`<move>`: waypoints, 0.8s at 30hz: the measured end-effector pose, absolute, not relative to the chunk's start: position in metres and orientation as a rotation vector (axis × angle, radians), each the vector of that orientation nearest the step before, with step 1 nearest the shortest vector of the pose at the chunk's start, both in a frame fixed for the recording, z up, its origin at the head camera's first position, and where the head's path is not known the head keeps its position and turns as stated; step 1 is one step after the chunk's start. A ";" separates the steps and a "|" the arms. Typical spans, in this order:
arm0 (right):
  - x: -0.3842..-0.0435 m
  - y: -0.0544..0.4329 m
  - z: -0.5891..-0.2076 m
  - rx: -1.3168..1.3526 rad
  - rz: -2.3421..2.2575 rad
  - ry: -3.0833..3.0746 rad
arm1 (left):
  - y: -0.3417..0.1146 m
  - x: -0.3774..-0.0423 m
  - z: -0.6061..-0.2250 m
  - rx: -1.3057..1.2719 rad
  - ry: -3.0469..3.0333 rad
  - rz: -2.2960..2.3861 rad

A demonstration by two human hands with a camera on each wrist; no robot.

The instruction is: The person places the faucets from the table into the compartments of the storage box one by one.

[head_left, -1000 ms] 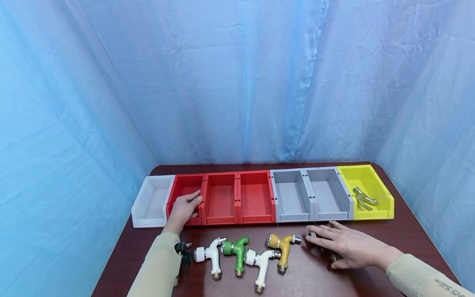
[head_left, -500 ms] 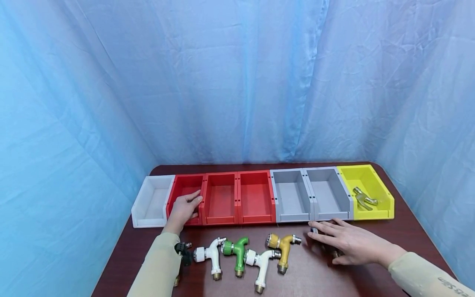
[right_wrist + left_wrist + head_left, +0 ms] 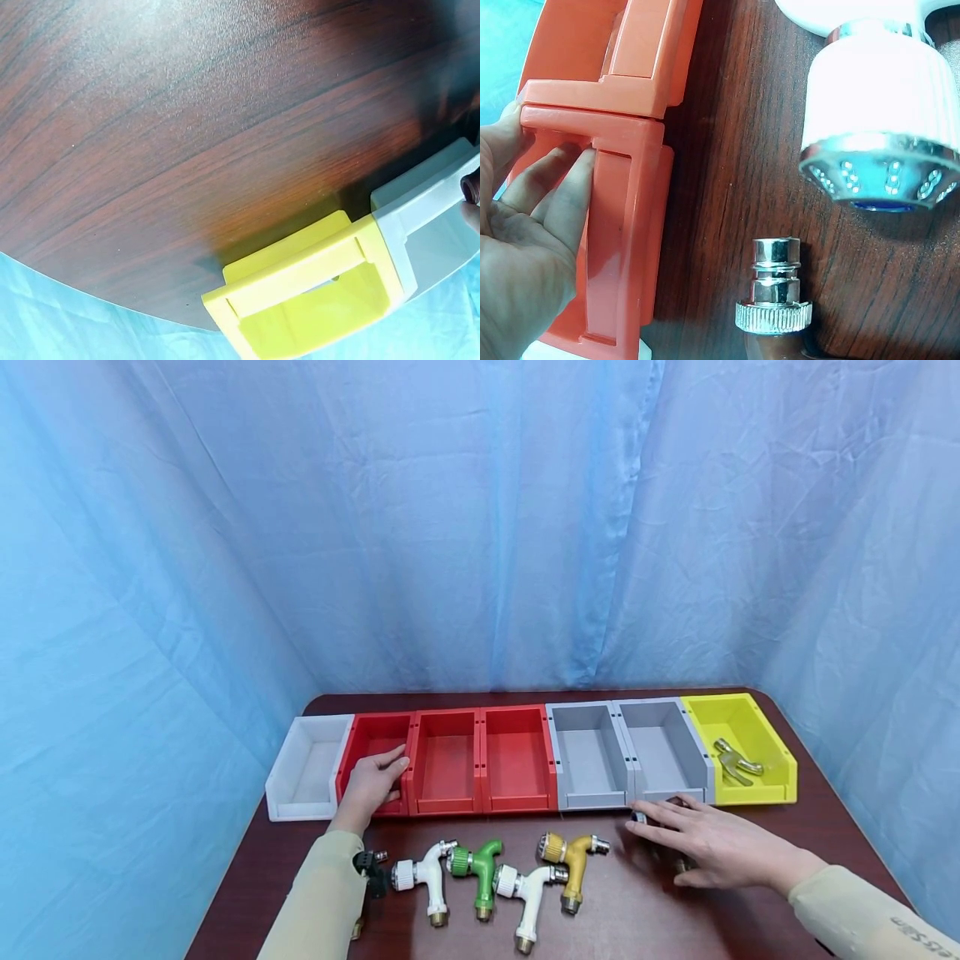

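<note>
My left hand reaches into the leftmost red bin. In the left wrist view its thumb lies at the bin's rim and its fingertips are inside, gripping the wall. My right hand holds a dark tap, mostly hidden under the fingers; its metal spout end pokes out near the front of the right grey bin. Between the hands lie a white tap, a green tap, a second white tap and a yellow tap.
A white bin ends the row at left. The yellow bin at right contains a shiny metal tap. Another tap's metal spout shows below the left wrist. Blue curtains surround the dark wooden table.
My right hand has moved slightly away from me and to the right with the dark tap, closer to the grey bins. The left hand has stayed still.
</note>
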State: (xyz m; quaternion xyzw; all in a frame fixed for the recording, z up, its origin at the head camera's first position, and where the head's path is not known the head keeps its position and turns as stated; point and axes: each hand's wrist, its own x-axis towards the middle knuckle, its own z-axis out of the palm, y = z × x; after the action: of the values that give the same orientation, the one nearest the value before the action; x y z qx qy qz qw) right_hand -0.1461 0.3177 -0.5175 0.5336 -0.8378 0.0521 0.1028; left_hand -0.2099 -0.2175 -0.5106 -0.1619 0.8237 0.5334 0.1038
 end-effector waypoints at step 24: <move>-0.159 0.330 -0.507 1.455 0.100 -2.516 | -0.217 -0.208 -0.512 -0.466 2.444 1.579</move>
State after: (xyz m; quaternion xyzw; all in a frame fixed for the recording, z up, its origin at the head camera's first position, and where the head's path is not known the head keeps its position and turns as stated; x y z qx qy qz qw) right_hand -0.1592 0.3305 -0.5069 0.4968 -0.8594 0.0340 0.1163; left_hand -0.2084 -0.2171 -0.5118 -0.1575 0.8254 0.5333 0.0975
